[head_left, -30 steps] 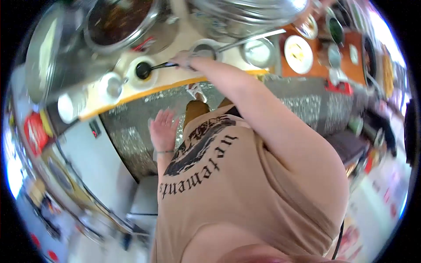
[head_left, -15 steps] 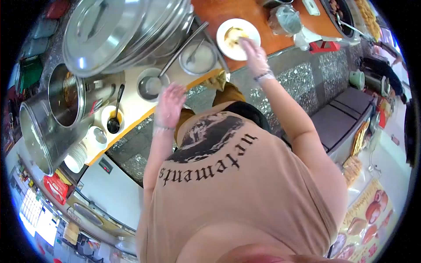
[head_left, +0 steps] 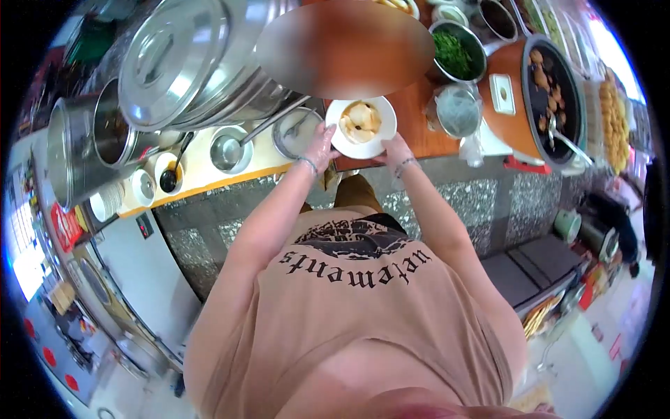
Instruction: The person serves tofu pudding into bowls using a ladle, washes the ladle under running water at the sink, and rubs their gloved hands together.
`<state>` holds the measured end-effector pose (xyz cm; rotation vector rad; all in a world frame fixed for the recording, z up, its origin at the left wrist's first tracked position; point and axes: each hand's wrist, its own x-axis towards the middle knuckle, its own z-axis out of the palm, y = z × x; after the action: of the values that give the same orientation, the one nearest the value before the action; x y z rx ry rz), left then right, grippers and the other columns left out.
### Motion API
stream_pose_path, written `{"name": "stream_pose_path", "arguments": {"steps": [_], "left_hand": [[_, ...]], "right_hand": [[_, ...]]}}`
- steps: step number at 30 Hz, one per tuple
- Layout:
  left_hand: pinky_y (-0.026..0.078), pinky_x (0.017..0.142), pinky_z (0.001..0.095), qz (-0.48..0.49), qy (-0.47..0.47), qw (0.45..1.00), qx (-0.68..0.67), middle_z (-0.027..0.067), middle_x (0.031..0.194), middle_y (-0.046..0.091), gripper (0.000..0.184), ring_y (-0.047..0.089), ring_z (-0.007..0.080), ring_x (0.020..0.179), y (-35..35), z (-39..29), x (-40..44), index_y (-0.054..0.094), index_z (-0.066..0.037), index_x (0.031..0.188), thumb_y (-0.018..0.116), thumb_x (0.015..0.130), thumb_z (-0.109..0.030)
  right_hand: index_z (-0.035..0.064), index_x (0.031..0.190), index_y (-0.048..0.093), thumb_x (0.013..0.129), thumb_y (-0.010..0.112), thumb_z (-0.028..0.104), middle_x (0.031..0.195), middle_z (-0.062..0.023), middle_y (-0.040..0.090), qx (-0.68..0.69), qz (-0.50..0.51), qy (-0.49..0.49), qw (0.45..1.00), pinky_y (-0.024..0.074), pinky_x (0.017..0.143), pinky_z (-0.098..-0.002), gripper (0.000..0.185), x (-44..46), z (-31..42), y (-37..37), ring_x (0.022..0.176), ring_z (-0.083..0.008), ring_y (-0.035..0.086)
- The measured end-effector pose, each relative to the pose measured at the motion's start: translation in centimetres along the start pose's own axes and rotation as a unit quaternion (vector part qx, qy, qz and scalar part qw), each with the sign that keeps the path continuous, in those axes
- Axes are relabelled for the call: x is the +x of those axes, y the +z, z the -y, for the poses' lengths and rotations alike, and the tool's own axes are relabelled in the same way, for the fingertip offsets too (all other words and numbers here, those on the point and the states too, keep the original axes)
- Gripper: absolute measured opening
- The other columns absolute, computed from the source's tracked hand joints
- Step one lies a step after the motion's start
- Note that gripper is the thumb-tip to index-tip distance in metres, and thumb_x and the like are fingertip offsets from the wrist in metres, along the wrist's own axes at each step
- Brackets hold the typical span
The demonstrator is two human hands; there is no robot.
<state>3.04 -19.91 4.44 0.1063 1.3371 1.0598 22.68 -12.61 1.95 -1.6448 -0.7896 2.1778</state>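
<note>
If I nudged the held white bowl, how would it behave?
The white bowl looks rigid and smooth, so probably won't flex but may slip. The pale food looks wet, so it might slide about. With the left hand and right hand at opposite sides, tipping seems less likely.

Left grip [head_left: 320, 149] and right grip [head_left: 398, 151] hold white bowl [head_left: 361, 149]; food [head_left: 360, 122] inside.

Place: comm. kitchen, prob. eatery or food stall. Plate [head_left: 388, 120] of food was betw. the fingers [head_left: 326, 133], at brown counter [head_left: 413, 115]. L of fingers: lg. steel lid [head_left: 167, 63], deep steel pots [head_left: 75, 150], stack of wht. crockery [head_left: 106, 201]. R of fingers: chopped greens [head_left: 453, 53] stood in steel bowl [head_left: 479, 57]; lg. pot [head_left: 577, 94] held dark stewed pcs. w/ ladle [head_left: 571, 146]; golden food [head_left: 614, 129] lay farthest R.
</note>
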Motion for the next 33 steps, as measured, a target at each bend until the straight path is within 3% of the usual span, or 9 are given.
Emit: {"name": "stream_pose_path", "arguments": {"steps": [4, 9, 11, 14, 18, 24, 26, 28, 33], "left_hand": [[0.041, 0.099, 0.0484, 0.023, -0.025, 0.999, -0.022, 0.0137, 0.134, 0.042, 0.055, 0.044, 0.0275, 0.123, -1.5, -0.7, -2.8, 0.026, -0.009, 0.137, 0.048, 0.094, -0.036], [0.049, 0.09, 0.041, 0.029, 0.079, 0.996, -0.019, 0.0153, 0.123, 0.048, 0.046, 0.053, 0.0253, 0.111, -9.0, 0.3, -9.0, 0.031, -0.005, 0.129, 0.048, 0.094, -0.03], [0.05, 0.083, 0.0358, 0.029, 0.257, 0.94, 0.224, 0.0136, 0.113, 0.052, 0.04, 0.057, 0.0217, 0.102, -13.3, 1.6, -10.9, 0.038, -0.002, 0.124, 0.05, 0.093, -0.025], [0.053, 0.083, 0.0384, 0.01, 0.126, 0.992, -0.002, 0.0148, 0.118, 0.051, 0.041, 0.057, 0.0228, 0.104, -19.1, -1.3, -19.5, 0.033, -0.004, 0.129, 0.046, 0.093, -0.019], [0.052, 0.084, 0.0384, -0.038, 0.151, 0.985, -0.079, 0.0127, 0.122, 0.051, 0.051, 0.057, 0.0213, 0.103, -31.2, 0.0, -27.4, 0.026, -0.008, 0.139, 0.046, 0.093, -0.016], [0.055, 0.083, 0.036, -0.191, 0.201, 0.94, -0.198, 0.0154, 0.132, 0.044, 0.065, 0.057, 0.0248, 0.109, -47.7, 1.3, -39.8, 0.015, -0.013, 0.145, 0.049, 0.09, -0.011], [0.055, 0.084, 0.0377, -0.244, 0.218, 0.924, -0.199, 0.0138, 0.132, 0.045, 0.064, 0.057, 0.0252, 0.107, -52.5, 0.6, -42.7, 0.017, -0.014, 0.145, 0.048, 0.09, -0.009], [0.054, 0.085, 0.0375, -0.28, 0.24, 0.902, -0.224, 0.0109, 0.131, 0.047, 0.056, 0.057, 0.0235, 0.108, -57.4, -0.2, -44.6, 0.025, -0.013, 0.141, 0.048, 0.09, -0.009], [0.053, 0.08, 0.0337, -0.335, 0.264, 0.864, -0.266, 0.0158, 0.134, 0.041, 0.06, 0.059, 0.0239, 0.102, -68.1, -2.3, -45.9, 0.017, -0.009, 0.143, 0.05, 0.094, -0.019]], "right_hand": [[0.0004, 0.125, 0.043, 0.083, 0.042, 0.003, 0.112, -0.0149, 0.057, -0.161, 0.035, -0.07, 0.984, 0.059, 0.062, -0.0323, 0.042, -1.7, 1.6, 0.5, 0.088, -0.0224, 0.064], [0.0009, 0.128, 0.038, 0.085, 0.038, 0.002, 0.11, -0.0148, 0.059, -0.258, 0.073, -0.08, 0.96, 0.0592, 0.058, -0.0296, 0.043, -8.0, 4.2, 8.4, 0.082, -0.0227, 0.066], [-0.0007, 0.127, 0.038, 0.085, 0.038, 0.002, 0.107, -0.0157, 0.059, -0.281, 0.123, -0.092, 0.947, 0.0586, 0.053, -0.0282, 0.042, -9.2, 4.0, 12.0, 0.081, -0.0219, 0.066], [-0.0009, 0.126, 0.039, 0.087, 0.039, 0.003, 0.106, -0.0161, 0.06, -0.33, 0.161, -0.059, 0.928, 0.0583, 0.052, -0.0277, 0.04, -11.0, 1.6, 20.0, 0.081, -0.0215, 0.066], [0.0002, 0.125, 0.04, 0.089, 0.042, 0.007, 0.103, -0.0149, 0.061, -0.385, 0.251, -0.079, 0.885, 0.0589, 0.056, -0.0304, 0.037, -12.0, -5.0, 32.2, 0.078, -0.0224, 0.066], [0.0036, 0.127, 0.04, 0.091, 0.043, 0.012, 0.104, -0.0136, 0.061, -0.456, 0.363, 0.019, 0.813, 0.0595, 0.059, -0.0327, 0.037, -12.1, -16.4, 53.3, 0.081, -0.0222, 0.066], [0.0039, 0.129, 0.039, 0.091, 0.043, 0.012, 0.107, -0.0131, 0.061, -0.411, 0.373, 0.057, 0.83, 0.0597, 0.061, -0.0337, 0.038, -15.7, -18.1, 61.1, 0.08, -0.0215, 0.065], [0.0011, 0.129, 0.038, 0.092, 0.045, 0.013, 0.107, -0.0131, 0.06, -0.433, 0.393, 0.042, 0.81, 0.0597, 0.064, -0.0331, 0.039, -15.8, -20.3, 68.2, 0.081, -0.0217, 0.066], [-0.0029, 0.12, 0.044, 0.093, 0.045, 0.015, 0.109, -0.0139, 0.059, -0.464, 0.412, -0.022, 0.784, 0.0587, 0.068, -0.031, 0.033, -14.7, -23.2, 84.2, 0.083, -0.0202, 0.065]]}}
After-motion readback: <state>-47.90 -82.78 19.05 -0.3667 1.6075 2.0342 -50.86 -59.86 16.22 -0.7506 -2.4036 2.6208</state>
